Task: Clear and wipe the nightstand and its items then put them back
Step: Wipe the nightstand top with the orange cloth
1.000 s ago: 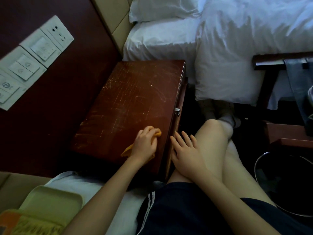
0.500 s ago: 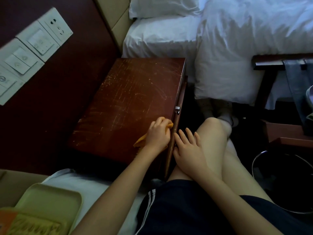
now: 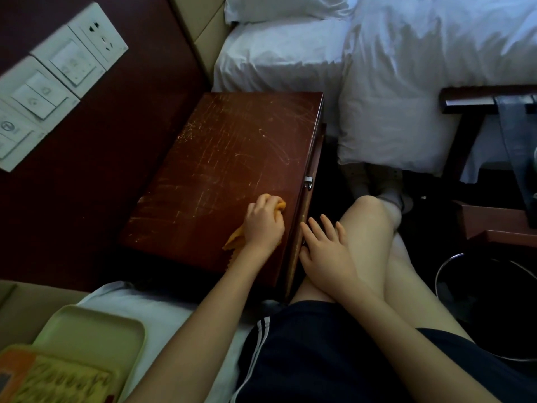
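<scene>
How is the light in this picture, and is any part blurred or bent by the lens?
Head view: dim, with a bluish cast; the white bedding is brightest, the floor at lower right nearly black. Head view: the scratches on the nightstand and the left hand gripping the orange cloth look sharp. Head view: the wall switches tilt near the wide-angle edge.

Dark shorts (image 3: 334, 356), white side stripes (image 3: 260, 333) — bare forearms (image 3: 200, 318)

Scratched dark-wood nightstand (image 3: 220, 158) — an orange cloth (image 3: 234, 242) lies on it
</scene>
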